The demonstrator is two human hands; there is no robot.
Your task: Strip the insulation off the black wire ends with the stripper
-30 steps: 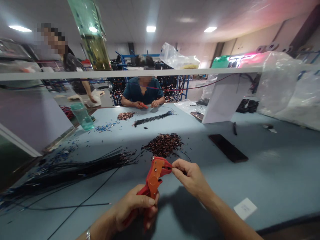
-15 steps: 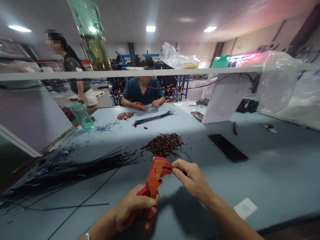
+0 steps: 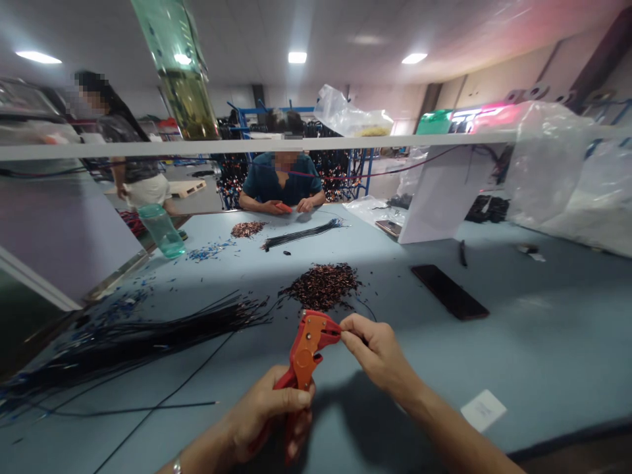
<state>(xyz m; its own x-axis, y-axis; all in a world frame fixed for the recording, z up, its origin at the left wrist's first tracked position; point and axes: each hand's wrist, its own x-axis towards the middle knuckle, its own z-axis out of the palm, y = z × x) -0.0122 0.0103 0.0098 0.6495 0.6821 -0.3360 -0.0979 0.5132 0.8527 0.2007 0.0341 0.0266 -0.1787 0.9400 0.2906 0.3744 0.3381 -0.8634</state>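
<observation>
My left hand (image 3: 271, 405) is closed around the handles of red and orange wire strippers (image 3: 305, 352), whose jaws point right. At the jaw tip, my right hand (image 3: 374, 345) pinches a thin black wire (image 3: 368, 308); part of the wire curves out behind that hand, and the fingers hide its end. Just beyond the tool lies a heap of dark and coppery offcuts (image 3: 323, 286). A thick bundle of black wires (image 3: 162, 336) stretches across the table to the left, and a few loose wires lie below it.
A dark phone (image 3: 450, 291) and a white card (image 3: 484, 411) lie on the right. Opposite, a seated person (image 3: 281, 181) holds a red tool near another wire bundle (image 3: 303, 234). A shelf (image 3: 306, 143) crosses above the table. A green bottle (image 3: 162, 230) stands at left.
My hands and the wire strippers have barely moved. In the background, a walking person has shifted left. The seated person's red tool has moved slightly.
</observation>
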